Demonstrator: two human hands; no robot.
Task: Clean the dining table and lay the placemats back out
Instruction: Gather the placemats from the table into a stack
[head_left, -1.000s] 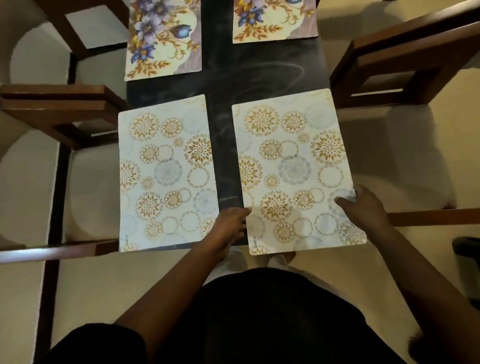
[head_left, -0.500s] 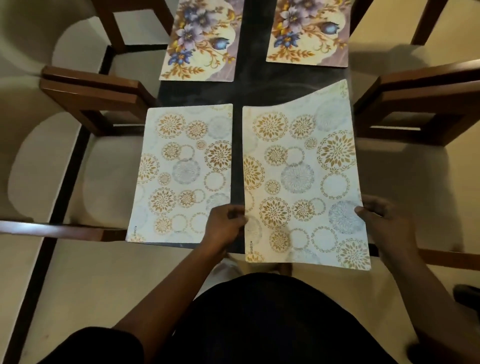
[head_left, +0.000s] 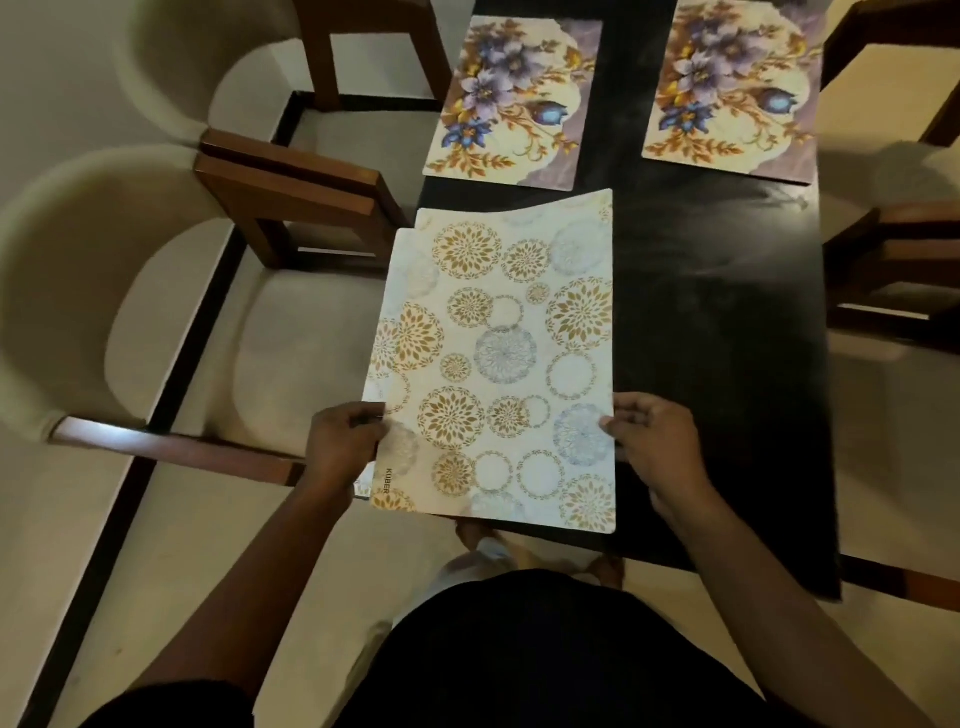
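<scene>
Gold-patterned placemat (head_left: 498, 364) has shifted left, now covering the second placemat (head_left: 379, 384).

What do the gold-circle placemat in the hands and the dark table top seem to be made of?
Gold-circle placemat: probably a thin, flexible plastic sheet with a printed, fairly matte face; its far edge bends in a wave. Table top: dark and smooth, with a soft sheen and pale wipe smears; perhaps glass or polished stone, I cannot tell which.
</scene>
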